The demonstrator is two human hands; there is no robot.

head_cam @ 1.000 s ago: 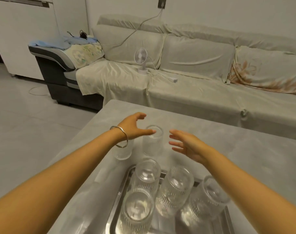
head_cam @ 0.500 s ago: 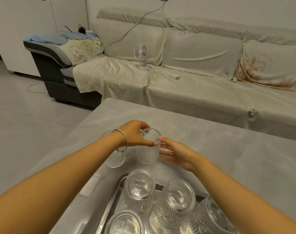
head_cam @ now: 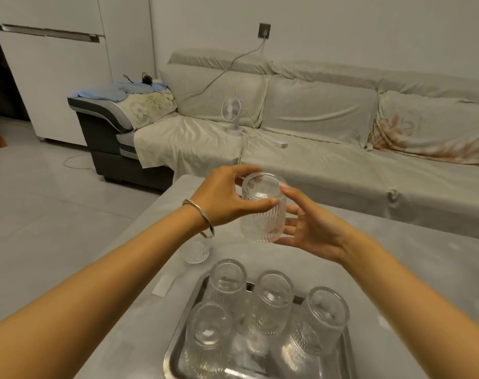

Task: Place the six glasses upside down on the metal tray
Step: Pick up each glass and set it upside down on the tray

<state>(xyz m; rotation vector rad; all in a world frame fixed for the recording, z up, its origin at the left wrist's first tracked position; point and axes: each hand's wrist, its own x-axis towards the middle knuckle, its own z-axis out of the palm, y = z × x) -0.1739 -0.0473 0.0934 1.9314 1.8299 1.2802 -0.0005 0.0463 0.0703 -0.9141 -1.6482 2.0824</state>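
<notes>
Grey tabletop (head_cam: 396,255) before a draped sofa (head_cam: 328,149): we hold the fifth ribbed glass (head_cam: 263,212) in the air above the table, beyond the far edge of the metal tray (head_cam: 178,348). It sits mouth up and tipped toward us. Our left hand (head_cam: 224,198) wraps fingers and thumb around the glass near its rim, closed on it; our right hand (head_cam: 309,228) lies spread against the far wall and base, cupping, not clamping.

Four glasses (head_cam: 271,299) already stand upside down on the tray, three in the far row and one in front on the left. A sixth glass (head_cam: 196,248) waits on the table, just beyond the tray's far left corner.

To do this step well, we judge, the turn belongs in mid-air, clear of the others, with the right hand steadying the base as the left rolls the rim downward. The open spots appear to be in the near row, so we should lower straight down and set the rim flat, without knocking a neighbour.

Much is hard to read. The sixth glass is half hidden behind our left wrist and its bangle (head_cam: 202,217). The tray's near edge is cut off, so we cannot tell how much room remains. Clear glass overlaps clear glass, blurring outlines.
</notes>
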